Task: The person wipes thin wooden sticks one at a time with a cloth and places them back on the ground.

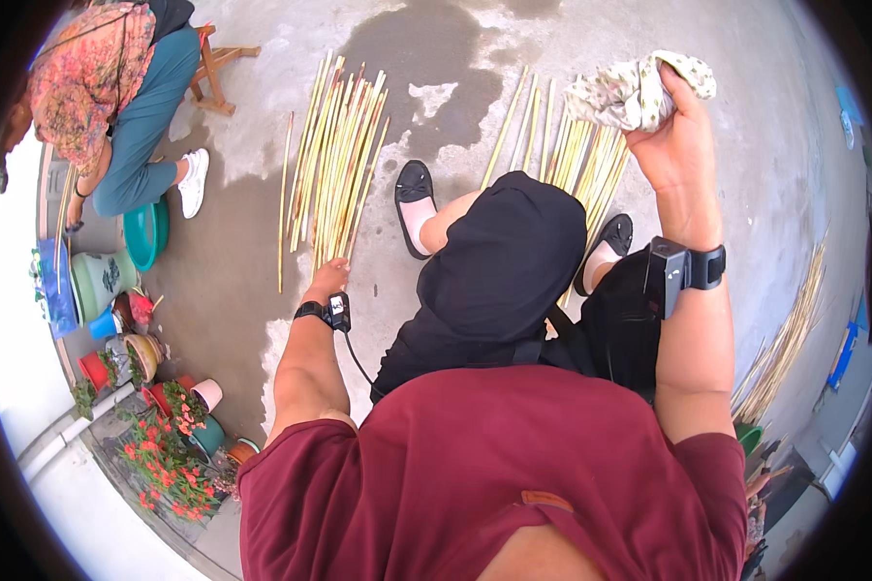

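My left hand [328,279] is at the near ends of a spread of yellow-green peeled stalks [341,152] on the concrete floor; whether its fingers close on a stalk is hard to tell. Raised at the upper right, my right hand [674,138] grips a crumpled white patterned cloth [636,91]. Below and left of the cloth, a second group of similar stalks [570,152] lies on the floor, partly hidden by my knee. One stalk [285,203] lies a little apart, left of the first group.
At the upper left a person [142,109] bends beside a wooden stool [211,72] and a teal basin [145,232], holding thin stalks. Flower pots [142,356] and red flowers [163,465] line the left wall. A long bundle of stalks [785,341] lies at the right. Wet patches mark the floor.
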{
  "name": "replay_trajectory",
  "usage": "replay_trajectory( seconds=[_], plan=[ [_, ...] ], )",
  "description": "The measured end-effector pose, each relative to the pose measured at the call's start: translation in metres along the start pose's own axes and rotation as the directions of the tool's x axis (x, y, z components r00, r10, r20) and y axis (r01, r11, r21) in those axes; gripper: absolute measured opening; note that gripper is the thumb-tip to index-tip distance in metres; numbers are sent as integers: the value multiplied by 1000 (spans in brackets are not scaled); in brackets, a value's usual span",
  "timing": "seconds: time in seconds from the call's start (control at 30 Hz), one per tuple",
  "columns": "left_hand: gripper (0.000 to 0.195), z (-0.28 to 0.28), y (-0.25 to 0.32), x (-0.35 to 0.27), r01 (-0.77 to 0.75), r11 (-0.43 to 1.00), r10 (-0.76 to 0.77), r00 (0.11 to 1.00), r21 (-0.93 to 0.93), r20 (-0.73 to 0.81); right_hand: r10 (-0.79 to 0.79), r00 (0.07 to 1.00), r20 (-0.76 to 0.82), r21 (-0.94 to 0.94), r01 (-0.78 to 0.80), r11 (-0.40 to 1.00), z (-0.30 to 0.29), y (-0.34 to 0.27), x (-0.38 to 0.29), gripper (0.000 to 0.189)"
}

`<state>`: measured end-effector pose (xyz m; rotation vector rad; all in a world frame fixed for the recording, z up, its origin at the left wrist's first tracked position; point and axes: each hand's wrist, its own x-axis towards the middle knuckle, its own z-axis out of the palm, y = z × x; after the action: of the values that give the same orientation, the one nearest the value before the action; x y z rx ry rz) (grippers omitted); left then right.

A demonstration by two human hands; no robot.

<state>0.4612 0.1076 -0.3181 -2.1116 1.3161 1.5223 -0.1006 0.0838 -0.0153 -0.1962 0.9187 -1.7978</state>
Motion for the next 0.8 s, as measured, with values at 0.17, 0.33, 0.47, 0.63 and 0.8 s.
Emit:
replay_trajectory(
  seconds=[0.17, 0.33, 0.47, 0.63, 0.8],
  plan=[
    [41, -6, -40, 52, -157, 920, 261, 930, 360, -260, 61, 998, 32, -99, -58, 993, 11, 33, 12, 21],
    [36, 0, -19, 76, -200, 957, 265, 899, 211, -350, 195, 980, -34, -158, -198, 968, 14, 61, 24, 20],
    [36, 11, 28, 84, -90, 927, 246, 877, 364, -412, 233, 965, -118, -216, -254, 943, 14, 76, 39, 22],
    [28, 21, 61, 87, 68, 910, 133, 887, 409, -442, 261, 952, -160, -269, -297, 916, 20, 90, 41, 24],
    [30, 30, 62, 88, 124, 802, 222, 846, 584, -485, 257, 948, -185, -366, -309, 878, 19, 105, 42, 26]
  ],
)
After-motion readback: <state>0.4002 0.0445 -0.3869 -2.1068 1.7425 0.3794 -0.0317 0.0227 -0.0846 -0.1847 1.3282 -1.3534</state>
